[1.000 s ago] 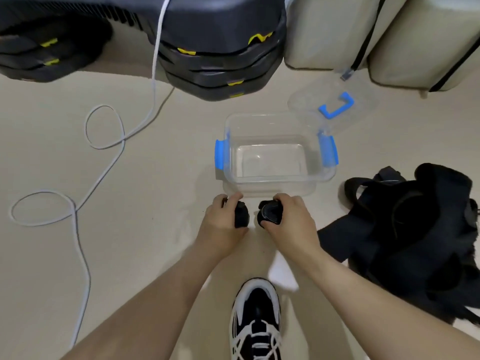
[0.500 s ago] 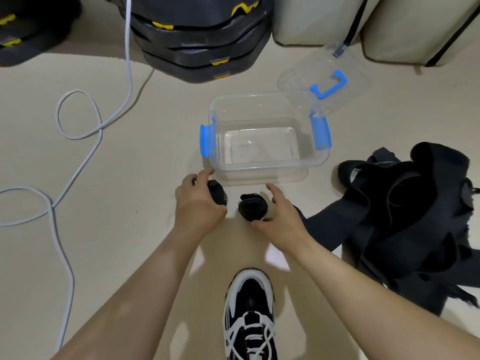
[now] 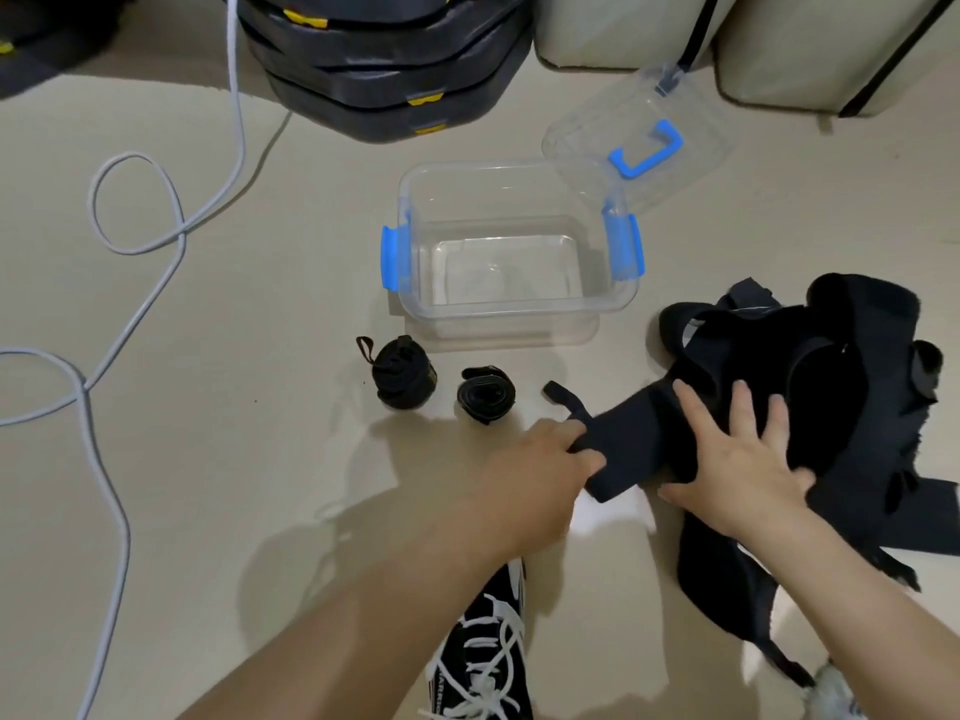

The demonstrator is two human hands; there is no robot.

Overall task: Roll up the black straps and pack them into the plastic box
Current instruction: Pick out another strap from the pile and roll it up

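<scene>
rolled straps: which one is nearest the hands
The right roll, spiral end facing up; the other roll, with a loop sticking out, lies farther left.

Left hand [image 3: 540, 462] curled tight, right hand [image 3: 737, 459] spread flat

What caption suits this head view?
Left hand grips a loose strap, right hand rests on the pile; two rolled straps lie outside the box.

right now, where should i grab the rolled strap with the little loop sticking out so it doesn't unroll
Take the looped roll by its wound body, coming straight down from above with thumb and fingers on opposite curved sides. It lies free on the floor, apart from the other roll and the plastic box. Avoid the loop: pulling it would probably unwind it.
</scene>
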